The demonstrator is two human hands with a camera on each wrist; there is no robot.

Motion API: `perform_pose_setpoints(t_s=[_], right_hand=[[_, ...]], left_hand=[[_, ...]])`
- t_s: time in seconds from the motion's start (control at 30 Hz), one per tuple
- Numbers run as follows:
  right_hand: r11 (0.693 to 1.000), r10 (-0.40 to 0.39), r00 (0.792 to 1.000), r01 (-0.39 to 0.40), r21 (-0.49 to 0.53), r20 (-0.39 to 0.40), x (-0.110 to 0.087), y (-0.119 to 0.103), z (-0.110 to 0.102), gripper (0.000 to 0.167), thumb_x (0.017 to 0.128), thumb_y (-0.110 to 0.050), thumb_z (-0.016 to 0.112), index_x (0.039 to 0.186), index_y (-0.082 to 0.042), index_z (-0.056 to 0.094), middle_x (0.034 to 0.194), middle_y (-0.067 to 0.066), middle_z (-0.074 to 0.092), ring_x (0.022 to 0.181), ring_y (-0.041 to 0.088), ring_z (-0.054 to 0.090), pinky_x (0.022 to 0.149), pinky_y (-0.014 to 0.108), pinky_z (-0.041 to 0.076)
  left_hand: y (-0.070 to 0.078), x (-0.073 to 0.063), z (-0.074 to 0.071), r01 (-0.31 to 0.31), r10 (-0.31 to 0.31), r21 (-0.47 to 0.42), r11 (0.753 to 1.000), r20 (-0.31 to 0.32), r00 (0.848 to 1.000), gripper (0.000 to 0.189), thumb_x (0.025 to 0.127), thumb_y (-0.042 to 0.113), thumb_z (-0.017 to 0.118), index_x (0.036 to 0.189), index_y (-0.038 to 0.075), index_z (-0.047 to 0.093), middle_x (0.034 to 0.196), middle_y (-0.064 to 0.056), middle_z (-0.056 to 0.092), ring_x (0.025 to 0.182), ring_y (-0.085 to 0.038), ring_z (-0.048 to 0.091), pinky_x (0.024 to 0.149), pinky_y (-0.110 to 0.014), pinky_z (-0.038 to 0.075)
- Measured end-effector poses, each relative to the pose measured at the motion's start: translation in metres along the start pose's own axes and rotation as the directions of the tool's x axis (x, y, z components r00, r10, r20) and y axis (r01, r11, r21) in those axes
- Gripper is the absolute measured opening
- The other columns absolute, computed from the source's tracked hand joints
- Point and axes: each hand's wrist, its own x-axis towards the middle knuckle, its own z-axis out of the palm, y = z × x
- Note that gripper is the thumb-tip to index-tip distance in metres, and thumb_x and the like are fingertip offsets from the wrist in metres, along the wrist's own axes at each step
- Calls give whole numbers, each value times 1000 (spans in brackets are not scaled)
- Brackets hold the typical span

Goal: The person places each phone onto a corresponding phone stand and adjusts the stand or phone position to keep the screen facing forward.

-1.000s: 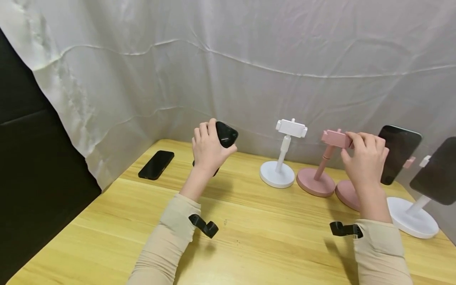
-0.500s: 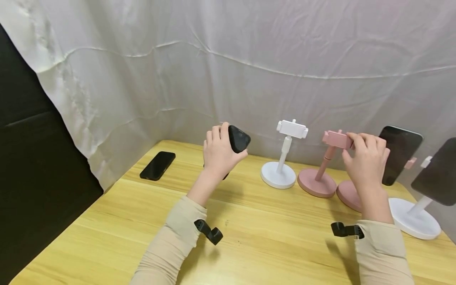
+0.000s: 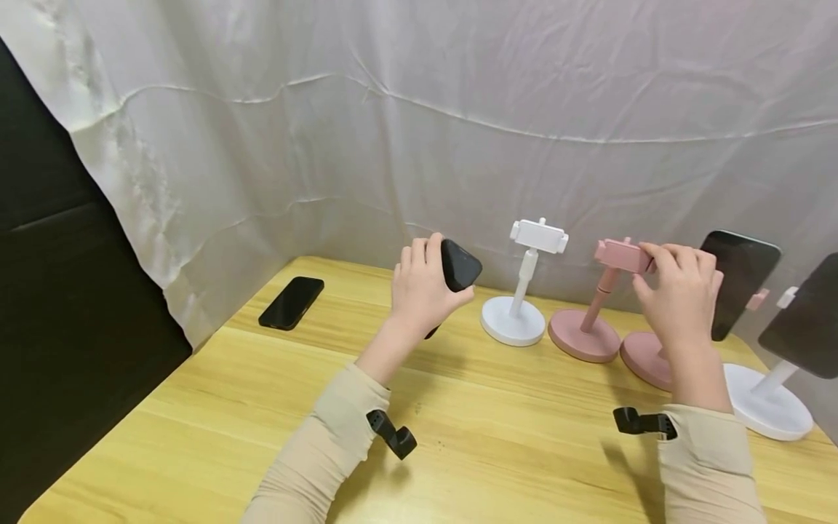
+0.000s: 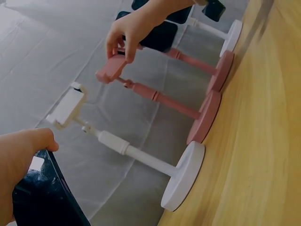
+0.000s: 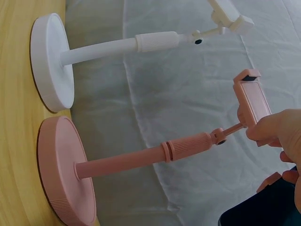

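Wood-grain desk (image 3: 497, 444); wrinkled grey cloth (image 3: 471, 160) behind far edge. Left to right: glossy black phone 1 of 4 (image 3: 291, 303) lies flat near far left corner. Left hand (image 3: 425, 280) grips phone 2 (image 3: 462, 265) above desk. Smooth white stand 1 of 4 (image 3: 527, 274), round-based, stands near far edge. Pink stand 2 (image 3: 600, 293), same shape: right hand (image 3: 681, 287) pinches its clamp (image 3: 622, 255). Hands well apart. Pink stand 3 (image 3: 643, 358) holds phone 3 (image 3: 745, 271). White stand 4 (image 3: 766, 402), near right edge, holds phone 4 (image 3: 807, 320).

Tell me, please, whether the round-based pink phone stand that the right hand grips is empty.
Empty: the pink stand holds no phone; its clamp face is bare, the right hand pinching one end.
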Motion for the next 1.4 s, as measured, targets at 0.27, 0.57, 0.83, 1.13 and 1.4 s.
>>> perform_pose_setpoints(t_s=[0.27, 0.57, 0.83, 1.13, 1.4], right_hand=[[999, -41, 999, 41, -2, 19, 1, 7, -6, 40, 84, -5, 71, 123, -2, 63, 122, 26, 58, 117, 45, 38, 93, 62, 24], [998, -62, 998, 62, 14, 6, 3, 9, -10, 37, 84, -2, 68, 121, -1, 64, 119, 27, 62, 114, 42, 41, 93, 61, 24], [996, -82, 996, 82, 18, -31, 2, 11, -10, 36, 82, 0, 69, 118, 0, 66, 115, 27, 64, 110, 42, 43, 90, 60, 26], [997, -75, 996, 77, 31, -41, 1, 13, -10, 35, 81, 1, 70, 116, 1, 66, 111, 27, 65, 110, 42, 44, 90, 59, 26], [997, -68, 997, 70, 35, -42, 2, 12, -8, 35, 82, 0, 71, 117, 0, 66, 112, 26, 65, 110, 41, 44, 90, 60, 26]], left_hand=[[9, -4, 2, -55, 55, 23, 998, -10, 998, 84, 65, 56, 75, 128, 10, 45, 113, -10, 54, 95, -26, 55, 72, -37, 54], [20, -10, 6, -99, 99, 38, 994, 3, 995, 87, 62, 60, 76, 127, 10, 45, 113, -9, 55, 93, -25, 55, 66, -35, 53], [33, -15, 7, -138, 137, 41, 990, 10, 990, 91, 61, 61, 78, 128, 9, 46, 113, -7, 57, 92, -23, 56, 66, -32, 52], [45, -21, 8, -170, 169, 35, 985, 38, 985, 90, 61, 62, 77, 128, 10, 47, 111, -5, 57, 90, -20, 54, 70, -30, 50], [54, -27, 8, -207, 205, 17, 978, 64, 977, 91, 61, 63, 77, 131, 13, 47, 114, -3, 57, 94, -20, 55, 70, -30, 50]])
